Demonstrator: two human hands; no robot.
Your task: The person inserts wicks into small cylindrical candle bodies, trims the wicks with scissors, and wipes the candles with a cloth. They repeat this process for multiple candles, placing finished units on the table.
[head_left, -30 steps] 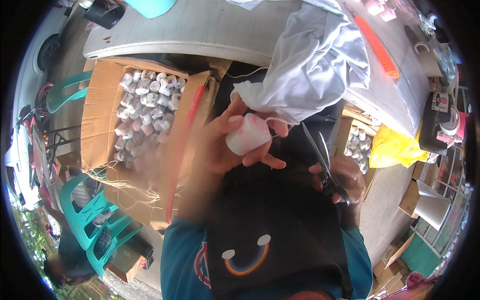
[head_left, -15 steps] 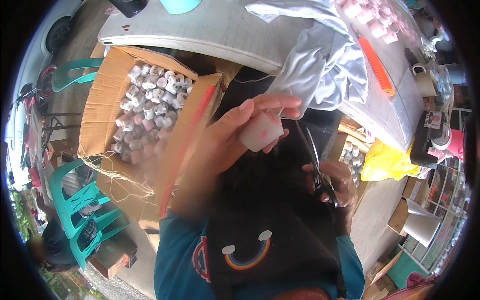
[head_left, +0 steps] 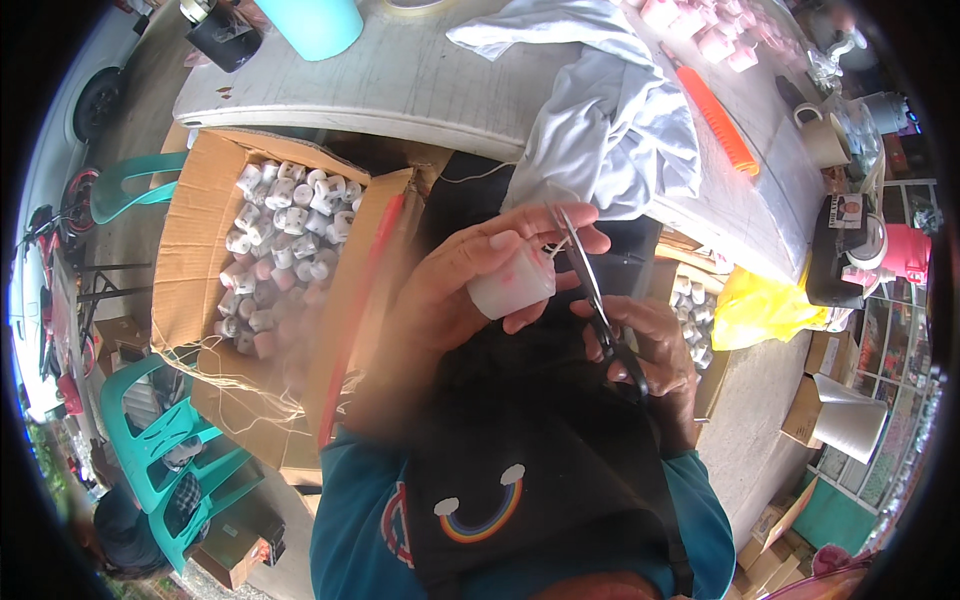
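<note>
My left hand (head_left: 452, 268) holds a short white candle (head_left: 508, 286) with pink smudges, tilted, its pale wick (head_left: 553, 246) sticking out toward the right. In my right hand (head_left: 652, 345) is a pair of scissors (head_left: 594, 283) with black handles, pointing up and left. The blades reach to the wick, beside my left fingertips; whether they touch it I cannot tell. To the left of my forearm, an open cardboard box (head_left: 190, 235) contains many small white and pinkish candles (head_left: 290, 222), partly blurred at its near end.
A white table (head_left: 400, 95) ahead bears a pale cloth (head_left: 610, 130), an orange comb-like strip (head_left: 718, 122), pink-and-white candles (head_left: 715, 40) and a turquoise container (head_left: 318, 25). At the right are a yellow bag (head_left: 765, 308) and a mug (head_left: 822, 138). Green chairs (head_left: 150, 430) stand left, boxes on the floor.
My right hand has brought the scissors up and left, so the blades now overlap the wick area. The candle in my left hand has turned and shifted slightly left. The view has tilted a little.
</note>
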